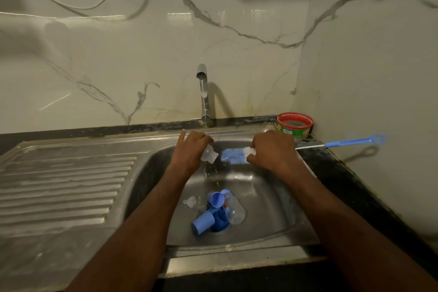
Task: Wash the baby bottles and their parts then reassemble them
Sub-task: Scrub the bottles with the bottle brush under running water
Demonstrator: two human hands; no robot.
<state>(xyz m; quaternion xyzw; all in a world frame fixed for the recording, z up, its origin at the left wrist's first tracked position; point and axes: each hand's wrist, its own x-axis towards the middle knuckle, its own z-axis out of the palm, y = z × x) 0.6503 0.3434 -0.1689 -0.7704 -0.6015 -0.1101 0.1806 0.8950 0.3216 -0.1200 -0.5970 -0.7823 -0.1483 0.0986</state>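
Your left hand (193, 147) pinches a clear silicone teat (209, 155) under the running water, while at its 3 o'clock your right hand (272, 152) grips a blue-bristled bottle brush (233, 156), long axis pointing at it.

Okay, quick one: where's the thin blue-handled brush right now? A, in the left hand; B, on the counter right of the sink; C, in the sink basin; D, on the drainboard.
B: the thin blue-handled brush lies on the dark counter right of the sink, beside the red tub.
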